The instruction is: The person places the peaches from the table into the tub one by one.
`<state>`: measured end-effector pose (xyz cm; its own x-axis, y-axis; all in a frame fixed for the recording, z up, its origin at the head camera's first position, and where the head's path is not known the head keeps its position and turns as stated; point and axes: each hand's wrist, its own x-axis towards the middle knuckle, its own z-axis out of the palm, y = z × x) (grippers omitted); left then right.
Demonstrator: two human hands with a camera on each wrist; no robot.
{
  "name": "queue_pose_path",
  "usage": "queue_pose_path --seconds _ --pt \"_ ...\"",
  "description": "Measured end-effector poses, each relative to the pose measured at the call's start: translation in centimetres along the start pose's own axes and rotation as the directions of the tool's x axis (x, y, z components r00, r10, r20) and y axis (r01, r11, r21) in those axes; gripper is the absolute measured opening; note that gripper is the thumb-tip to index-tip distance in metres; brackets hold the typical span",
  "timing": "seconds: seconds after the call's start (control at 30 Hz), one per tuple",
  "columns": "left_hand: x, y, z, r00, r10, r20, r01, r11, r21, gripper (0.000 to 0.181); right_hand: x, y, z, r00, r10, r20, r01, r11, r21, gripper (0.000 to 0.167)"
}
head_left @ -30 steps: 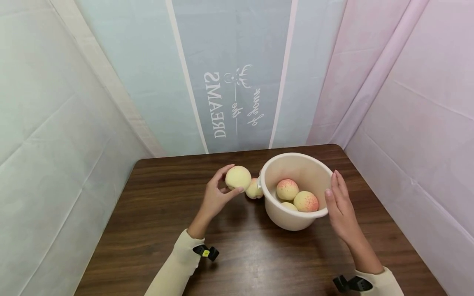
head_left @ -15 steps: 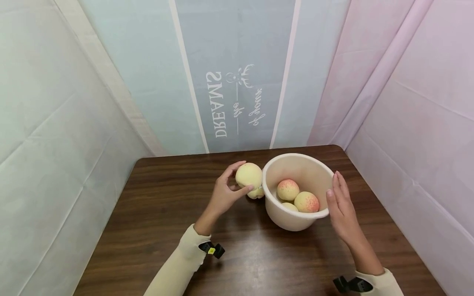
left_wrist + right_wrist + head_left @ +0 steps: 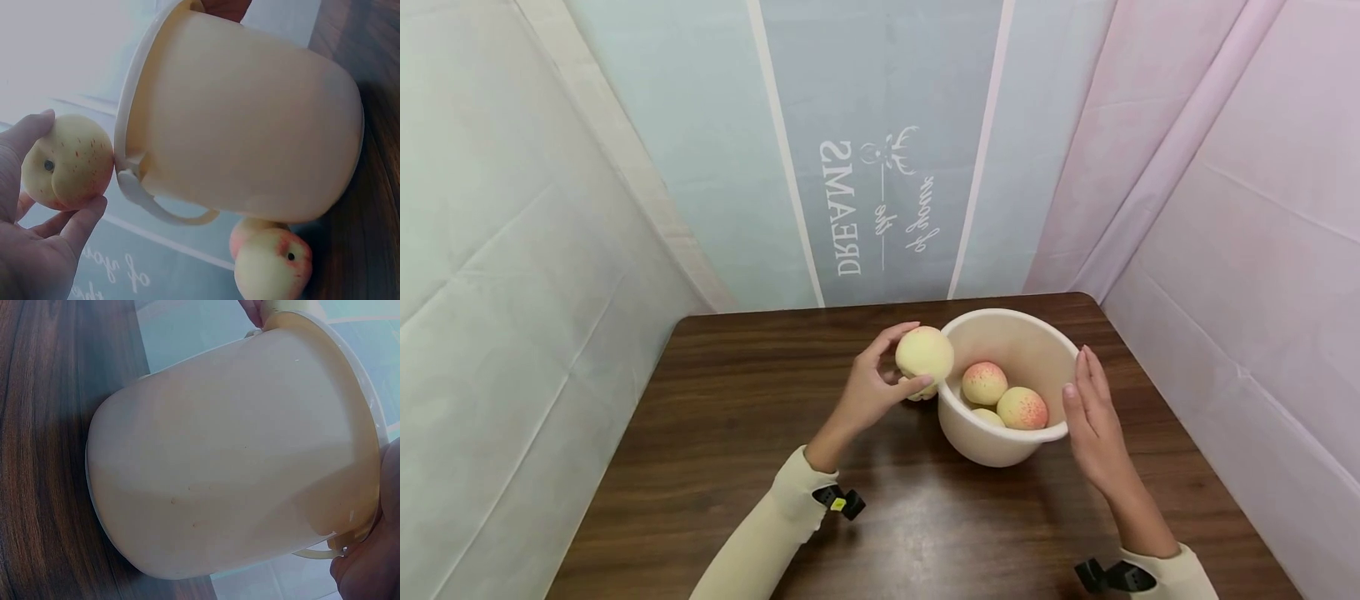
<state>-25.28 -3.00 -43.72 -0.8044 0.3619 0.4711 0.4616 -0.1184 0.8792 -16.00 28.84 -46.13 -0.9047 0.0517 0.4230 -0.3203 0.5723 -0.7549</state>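
In the head view my left hand (image 3: 868, 392) grips a pale yellow peach (image 3: 924, 353) between thumb and fingers, at the left rim of a cream bucket (image 3: 988, 442). Seen from the left wrist, that peach (image 3: 69, 161) is level with the bucket's rim, beside the handle (image 3: 164, 209). With straight fingers my right hand (image 3: 1097, 425) rests against the bucket's right rim. Inside lie three peaches: one reddish (image 3: 984, 383), one red-speckled (image 3: 1022, 408) and one pale (image 3: 988, 417), partly hidden by the rim.
Two more peaches, the nearer one (image 3: 273, 265) overlapping the other, sit beside the bucket's left side on the dark wooden table (image 3: 715, 433). Behind the table hangs a curtain (image 3: 880, 83) with white lettering; pale cloth also covers both sides.
My left hand has carried the peach to the right, up to the bucket's left rim, and it now covers much of the peach on the table. My right hand stays at the rim.
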Motion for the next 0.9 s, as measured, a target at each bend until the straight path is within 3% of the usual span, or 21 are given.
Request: queue_pose_path --seconds 0.47,0.73,0.9 --pt "0.9 0.6 2.1 0.999 -0.035 0.035 0.036 0.999 -0.019 0.073 0.1 -0.4 0.0 1.000 -0.001 -0.011 0.001 1.000 -0.004 0.057" --pt "1.3 0.5 2.9 0.998 0.006 0.066 -0.005 1.000 -0.018 0.071 0.1 -0.6 0.0 1.000 -0.003 -0.009 0.002 1.000 -0.010 0.057" --pt "1.5 0.5 3.2 0.998 0.016 0.064 -0.018 0.999 0.028 0.072 0.1 -0.4 0.0 1.000 -0.011 -0.011 0.011 1.000 -0.008 0.057"
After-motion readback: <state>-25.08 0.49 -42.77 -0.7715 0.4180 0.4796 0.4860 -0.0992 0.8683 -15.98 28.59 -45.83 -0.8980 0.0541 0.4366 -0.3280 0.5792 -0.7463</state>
